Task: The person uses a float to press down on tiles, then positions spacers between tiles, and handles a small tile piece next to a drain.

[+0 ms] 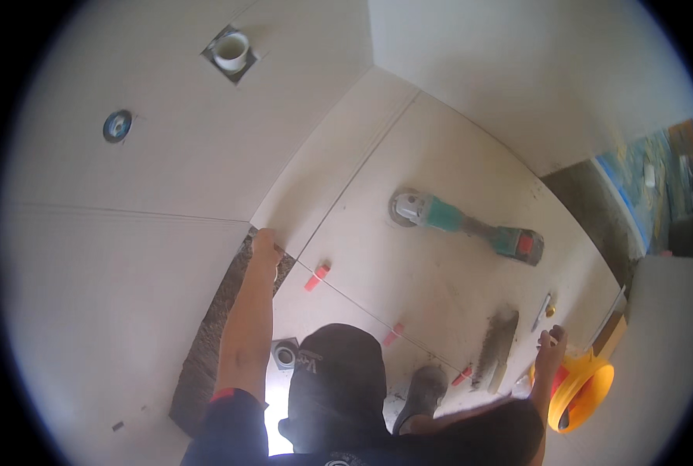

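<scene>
My left hand reaches to the wall corner, beside the edge of a pale floor tile and a strip of bare dark floor. Its fingers look curled together; whatever they grip is hidden. Off to the right, my right hand is closed, fingertips pinched round something small and whitish that I cannot make out. Just above that hand lie a slim pen-like tool and a small round brass-coloured piece. A yellow bucket stands beside the right forearm.
A green cordless angle grinder lies on the tiles. Red tile wedges sit along a joint. A drain fitting is near my left arm. A white pipe and a round blue fitting show in the tiled wall.
</scene>
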{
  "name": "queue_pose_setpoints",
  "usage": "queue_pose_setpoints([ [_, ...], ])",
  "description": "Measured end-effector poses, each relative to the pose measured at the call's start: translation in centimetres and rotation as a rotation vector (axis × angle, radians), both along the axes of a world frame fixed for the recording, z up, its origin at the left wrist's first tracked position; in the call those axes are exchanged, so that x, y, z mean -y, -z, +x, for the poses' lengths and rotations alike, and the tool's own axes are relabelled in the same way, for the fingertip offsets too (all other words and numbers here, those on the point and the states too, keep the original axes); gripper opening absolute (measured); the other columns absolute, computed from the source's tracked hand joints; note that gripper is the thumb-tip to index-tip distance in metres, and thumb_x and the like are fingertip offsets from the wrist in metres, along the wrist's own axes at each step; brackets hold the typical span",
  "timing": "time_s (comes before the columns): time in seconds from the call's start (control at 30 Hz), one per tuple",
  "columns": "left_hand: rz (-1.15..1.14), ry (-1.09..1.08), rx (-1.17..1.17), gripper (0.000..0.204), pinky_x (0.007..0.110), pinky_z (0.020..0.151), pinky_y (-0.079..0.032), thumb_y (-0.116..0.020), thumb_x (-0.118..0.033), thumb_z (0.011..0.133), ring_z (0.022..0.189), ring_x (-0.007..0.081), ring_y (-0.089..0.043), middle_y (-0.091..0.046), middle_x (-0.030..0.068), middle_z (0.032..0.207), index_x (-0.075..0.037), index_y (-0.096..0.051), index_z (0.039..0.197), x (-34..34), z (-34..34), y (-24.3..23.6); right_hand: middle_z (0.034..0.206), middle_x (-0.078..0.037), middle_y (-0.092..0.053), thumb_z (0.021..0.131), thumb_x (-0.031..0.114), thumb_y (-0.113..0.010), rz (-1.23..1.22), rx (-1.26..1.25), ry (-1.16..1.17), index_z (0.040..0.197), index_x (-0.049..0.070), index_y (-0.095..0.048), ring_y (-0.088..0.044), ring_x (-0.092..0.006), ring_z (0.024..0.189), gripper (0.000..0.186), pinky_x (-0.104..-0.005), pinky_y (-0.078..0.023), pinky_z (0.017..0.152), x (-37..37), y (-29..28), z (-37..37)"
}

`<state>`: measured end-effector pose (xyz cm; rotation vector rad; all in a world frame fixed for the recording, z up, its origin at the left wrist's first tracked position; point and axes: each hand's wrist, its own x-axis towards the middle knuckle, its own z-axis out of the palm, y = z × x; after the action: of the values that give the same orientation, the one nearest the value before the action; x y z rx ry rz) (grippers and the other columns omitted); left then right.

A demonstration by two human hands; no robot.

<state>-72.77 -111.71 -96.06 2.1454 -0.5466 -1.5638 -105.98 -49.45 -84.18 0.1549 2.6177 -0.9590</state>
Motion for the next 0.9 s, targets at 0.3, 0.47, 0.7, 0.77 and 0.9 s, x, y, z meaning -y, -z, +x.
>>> queue_pose_setpoints([
  [0.3,0.092,-0.048,-0.179,0.031,0.045,0.069,-0.049,-0.057,-0.021,0.084,0.090,0.0250,-0.063,-0.062,0.0111,0.103,-0.008,-0.056,0.112,2.2,2.3,0.5,0.122,-0.021,-0.056,0.081,0.016,-0.062,0.145,-0.587,-1.031,0.131,0.005,-0.049,-0.050,-0.0379,0.120,0.053,-0.0471,-0.040,0.101,26.9,1.5,-3.2],
  [0.47,0.016,-0.080,-0.375,0.034,0.049,0.084,-0.051,-0.056,-0.020,0.091,0.104,0.0289,-0.062,-0.061,0.0123,0.114,-0.004,-0.053,0.120,0.9,0.8,-1.4,0.116,-0.021,-0.062,0.075,0.017,-0.066,0.366,-0.081,-1.113,0.120,0.005,-0.057,-0.058,-0.0387,0.110,0.047,-0.0450,-0.047,0.093,32.0,2.5,-6.2],
  [0.7,-0.170,-0.056,-0.741,0.046,0.046,0.100,-0.046,-0.053,-0.027,0.098,0.124,0.0294,-0.051,-0.050,0.0152,0.135,0.003,-0.045,0.132,-0.8,1.2,-5.3,0.102,-0.021,-0.068,0.066,0.014,-0.067,0.120,-0.056,-1.016,0.112,0.004,-0.066,-0.064,-0.0383,0.098,0.047,-0.0450,-0.049,0.086,28.8,2.7,-8.7],
  [0.77,-0.194,-0.002,-0.794,0.046,0.045,0.101,-0.046,-0.051,-0.027,0.099,0.123,0.0300,-0.052,-0.052,0.0156,0.134,0.003,-0.045,0.133,-1.0,1.0,-6.6,0.096,-0.021,-0.069,0.066,0.015,-0.066,0.151,-0.044,-0.953,0.110,0.005,-0.067,-0.066,-0.0365,0.095,0.045,-0.0419,-0.050,0.081,26.3,3.7,-10.8],
  [0.9,-0.179,0.078,-0.822,0.042,0.044,0.102,-0.045,-0.047,-0.023,0.099,0.122,0.0312,-0.053,-0.054,0.0168,0.131,0.003,-0.046,0.132,0.1,0.7,-9.4,0.085,-0.018,-0.068,0.063,0.014,-0.065,0.135,0.080,-0.816,0.105,0.001,-0.067,-0.067,-0.0302,0.081,0.044,-0.0386,-0.050,0.074,22.2,4.1,-14.4],
])
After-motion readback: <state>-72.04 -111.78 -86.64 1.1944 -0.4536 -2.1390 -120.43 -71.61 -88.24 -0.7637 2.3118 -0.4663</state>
